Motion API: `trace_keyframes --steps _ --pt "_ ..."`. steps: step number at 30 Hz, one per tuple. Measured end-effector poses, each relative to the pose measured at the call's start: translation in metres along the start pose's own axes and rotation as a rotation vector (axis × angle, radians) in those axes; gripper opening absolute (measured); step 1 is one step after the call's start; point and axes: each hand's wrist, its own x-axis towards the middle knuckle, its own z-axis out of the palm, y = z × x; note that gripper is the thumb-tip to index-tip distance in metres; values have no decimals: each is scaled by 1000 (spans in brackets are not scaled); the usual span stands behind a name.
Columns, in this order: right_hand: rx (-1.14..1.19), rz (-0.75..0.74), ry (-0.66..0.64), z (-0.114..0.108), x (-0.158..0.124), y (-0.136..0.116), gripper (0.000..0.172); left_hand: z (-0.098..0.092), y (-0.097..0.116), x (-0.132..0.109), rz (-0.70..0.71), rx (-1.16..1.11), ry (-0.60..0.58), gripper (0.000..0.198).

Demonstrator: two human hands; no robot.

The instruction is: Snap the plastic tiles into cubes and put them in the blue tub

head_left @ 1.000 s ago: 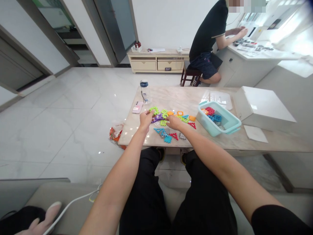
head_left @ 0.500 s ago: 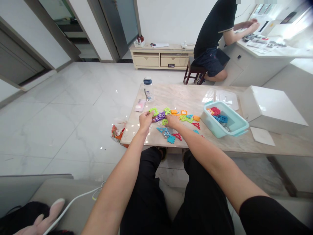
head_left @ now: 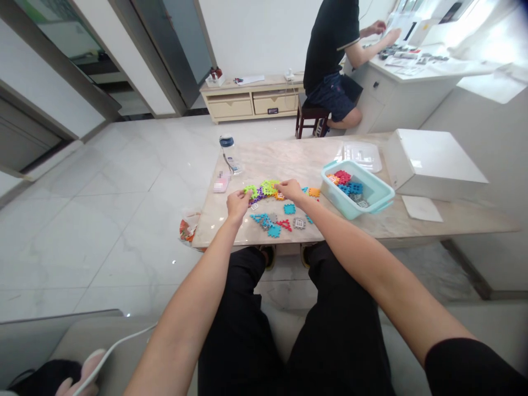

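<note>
Colourful interlocking plastic tiles lie on a marble table (head_left: 322,231). My left hand (head_left: 238,201) is closed on the left end of a joined strip of green and purple tiles (head_left: 260,190). My right hand (head_left: 291,190) pinches the strip's right end, by an orange tile (head_left: 314,192). Loose blue, red and grey tiles (head_left: 277,223) lie just in front of both hands.
A teal bin (head_left: 357,193) holding red and blue tiles stands right of my hands, with a clear lid (head_left: 363,155) and a white box (head_left: 429,164) behind it. A water bottle (head_left: 229,154) and a phone (head_left: 221,182) sit at the left. Another person (head_left: 334,60) sits at a far counter.
The camera has swung, shifting the scene left. My right hand has moved up from the near side of the strip to its right end; the left hand keeps its grip.
</note>
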Motion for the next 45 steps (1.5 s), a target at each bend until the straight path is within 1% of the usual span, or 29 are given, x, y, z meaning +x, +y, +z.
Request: trace_keyframes --steps 2,4,6,8,10,12,13,15,17,18,20,22,27,28,30,33,34,36,37,38,39,41,43,45 --pt "237 47 -38 -11 -10 1 33 10 4 -3 -18 4 -36 30" --pt "466 74 -123 -22 -22 3 24 21 9 -5 -40 8 -97 31" --pt "607 68 -199 -30 -31 7 17 35 12 -7 -72 3 -162 32" --pt "669 49 -236 -38 -38 12 15 49 15 -9 -97 -12 -229 33" --pt "671 25 -253 -43 -40 20 19 64 16 -12 -99 -32 -296 32" --pt "624 -5 -254 -48 -40 28 27 78 16 -16 -102 -53 -347 29" --pt "564 -38 -231 -50 -39 33 31 84 17 -18 -109 -63 -366 27" --pt "384 -135 -144 -54 -36 41 36 92 17 -21 -128 -79 -395 24" --pt "202 -215 -58 -59 -32 48 39 97 16 -22 -142 -89 -399 21" --pt "129 -232 -37 -61 -30 50 40 98 16 -21 -147 -93 -394 20" --pt "18 -238 -35 -63 -29 54 43 98 14 -20 -157 -104 -390 20" --pt "-72 -252 -49 -61 -29 55 46 94 13 -18 -166 -111 -410 22" --pt "-241 -312 -25 -46 -34 45 44 76 13 -17 -111 -62 -521 35" --pt "-263 -322 -27 -43 -34 42 45 72 14 -18 -109 -43 -527 37" --pt "-284 -319 -50 -39 -34 38 46 64 16 -19 -119 -8 -504 43" --pt "-245 -301 -62 -40 -34 37 41 53 19 -21 -105 79 -458 52" --pt "-213 -323 -59 -41 -35 36 48 51 20 -22 -99 123 -458 55" --pt "-160 -414 -66 -41 -38 34 72 46 20 -24 -107 211 -493 59" --pt "-155 -467 -81 -40 -39 31 78 45 20 -24 -116 246 -520 61" --pt "-166 -514 -102 -39 -40 28 78 44 20 -23 -122 272 -544 61" --pt "-192 -548 -124 -37 -40 24 72 44 19 -22 -122 287 -552 61" --pt "-249 -585 -179 -31 -40 13 52 43 17 -19 -108 298 -546 58" --pt "-279 -583 -216 -24 -39 3 37 42 15 -17 -95 297 -546 51" --pt "-297 -559 -232 -17 -39 -4 32 40 14 -16 -86 289 -536 47"
